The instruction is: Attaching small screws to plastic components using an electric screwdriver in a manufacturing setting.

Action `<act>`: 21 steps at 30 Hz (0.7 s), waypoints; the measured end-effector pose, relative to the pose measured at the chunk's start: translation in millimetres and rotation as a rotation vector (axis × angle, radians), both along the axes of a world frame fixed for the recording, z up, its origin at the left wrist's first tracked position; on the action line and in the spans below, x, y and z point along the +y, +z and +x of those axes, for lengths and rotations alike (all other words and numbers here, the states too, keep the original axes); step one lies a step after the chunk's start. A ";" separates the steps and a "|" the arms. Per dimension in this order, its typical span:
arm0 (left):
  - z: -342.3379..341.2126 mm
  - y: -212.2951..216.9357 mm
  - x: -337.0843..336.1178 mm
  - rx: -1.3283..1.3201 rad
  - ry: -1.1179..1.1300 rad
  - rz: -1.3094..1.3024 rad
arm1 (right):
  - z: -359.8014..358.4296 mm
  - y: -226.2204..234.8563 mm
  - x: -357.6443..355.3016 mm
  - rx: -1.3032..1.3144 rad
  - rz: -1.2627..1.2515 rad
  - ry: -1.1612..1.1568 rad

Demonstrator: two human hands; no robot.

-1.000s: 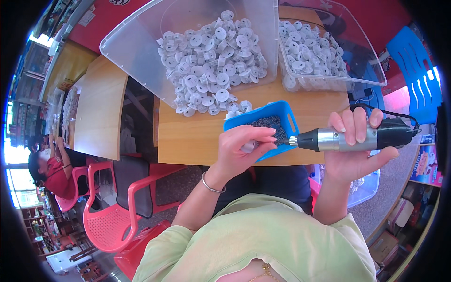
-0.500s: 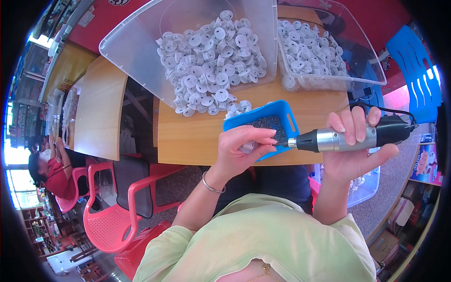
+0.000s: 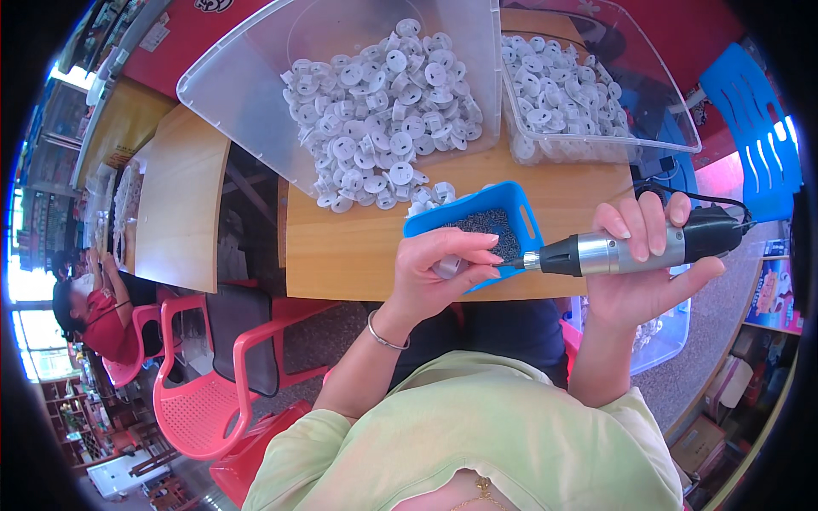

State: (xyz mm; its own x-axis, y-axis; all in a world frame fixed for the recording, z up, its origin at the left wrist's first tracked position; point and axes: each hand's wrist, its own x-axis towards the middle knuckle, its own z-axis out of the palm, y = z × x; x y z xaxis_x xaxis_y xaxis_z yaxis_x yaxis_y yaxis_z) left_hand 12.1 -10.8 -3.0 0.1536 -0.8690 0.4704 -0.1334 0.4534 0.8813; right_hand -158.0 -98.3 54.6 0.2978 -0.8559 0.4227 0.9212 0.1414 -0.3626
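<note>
My right hand [image 3: 635,255] is closed round an electric screwdriver [image 3: 592,255], silver and black, lying level with its tip toward the left. My left hand [image 3: 439,268] pinches a small white plastic part [image 3: 449,266], mostly hidden by the fingers. The screwdriver's bit meets the left fingertips; whether a screw sits there is too small to tell. Just beyond both hands stands a blue plastic basket [image 3: 515,200] holding many small dark screws [image 3: 487,226]. A heap of white round plastic parts [image 3: 375,128] spills from a tipped clear bin [image 3: 247,111] behind it.
A second clear bin [image 3: 588,146] of similar white parts stands at the far right of the wooden table [image 3: 341,255]. A black cord [image 3: 724,201] runs from the screwdriver. Red chairs [image 3: 200,409] stand at left, where another person [image 3: 106,315] sits. A blue chair [image 3: 754,128] is at right.
Almost nothing differs. The screwdriver and my right hand have shifted very slightly, and both hands keep their grips.
</note>
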 end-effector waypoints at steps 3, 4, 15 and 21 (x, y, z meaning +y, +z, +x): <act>0.2 -0.1 0.2 0.001 -0.001 0.006 | 0.4 -0.7 0.0 -0.003 -0.007 0.004; 0.6 0.2 0.3 0.002 -0.005 0.006 | 1.0 -1.5 0.0 -0.005 -0.011 0.009; 0.0 2.4 0.2 0.046 -0.030 0.068 | 5.0 -1.0 1.5 0.041 -0.065 -0.027; 9.0 -7.4 1.2 0.253 -0.092 0.228 | 3.0 1.3 -1.5 -0.011 0.001 -0.026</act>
